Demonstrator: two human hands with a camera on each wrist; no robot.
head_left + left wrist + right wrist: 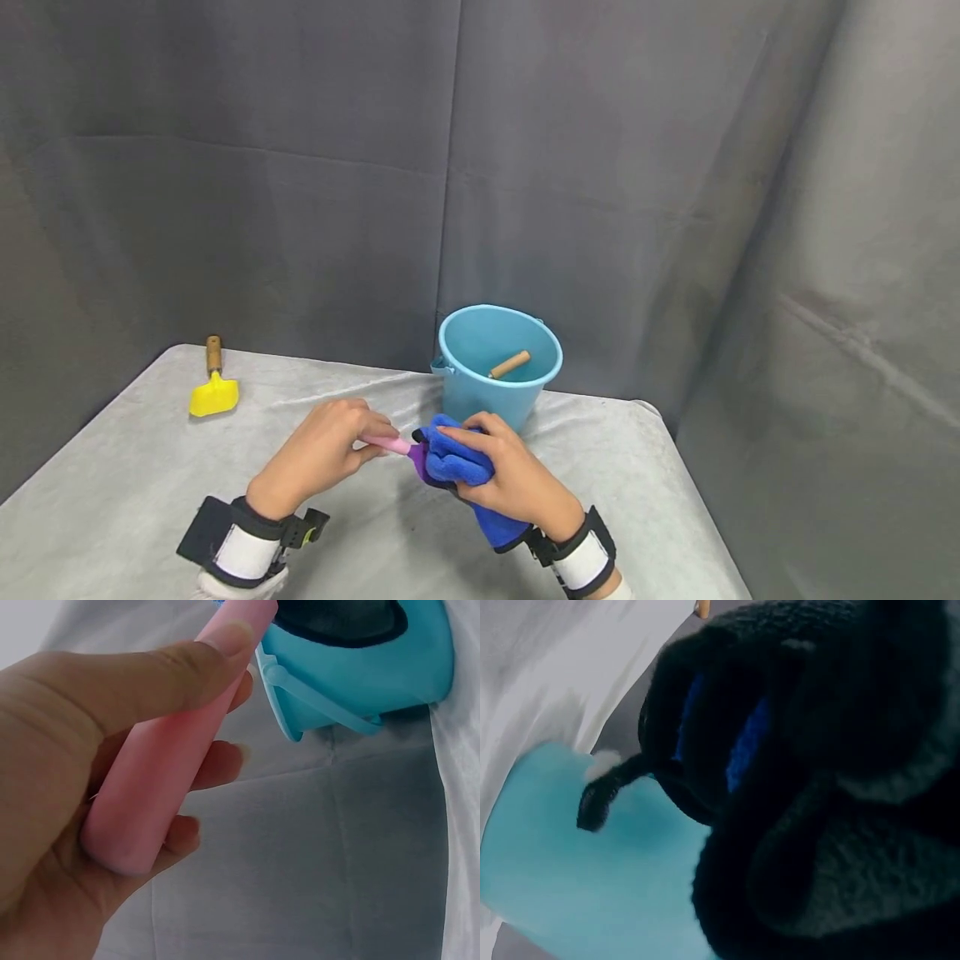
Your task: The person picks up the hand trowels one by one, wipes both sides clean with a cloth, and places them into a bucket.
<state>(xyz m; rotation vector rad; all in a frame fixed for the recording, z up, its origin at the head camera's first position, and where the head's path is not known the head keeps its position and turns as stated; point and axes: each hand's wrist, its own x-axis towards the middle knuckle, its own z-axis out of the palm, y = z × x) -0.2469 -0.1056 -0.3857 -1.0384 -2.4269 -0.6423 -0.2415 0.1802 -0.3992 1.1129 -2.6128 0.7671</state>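
Head view puts the pink-handled tool [387, 444] in front of the light-blue bucket [480, 403], held up between two hands. The left hand [330, 454] grips its pink handle; in the left wrist view the thumb lies across one side, with fingertips showing beyond the other. The right hand [516, 479] grips a bunched blue microfibre cloth [456, 457] against the tool's purple head [418, 463], most of which is hidden, so its shape cannot be told.

The step in hand looks like wiping. To do it well, the left hand should hold the handle firmly and resist twisting, while the right hand keeps a thick fold between fingers and head, pressing evenly and strokes outward from the neck. Turning the handle would expose the other face and the edges. The cloth's loose tail hangs below the right hand; gathering it would prevent snagging.
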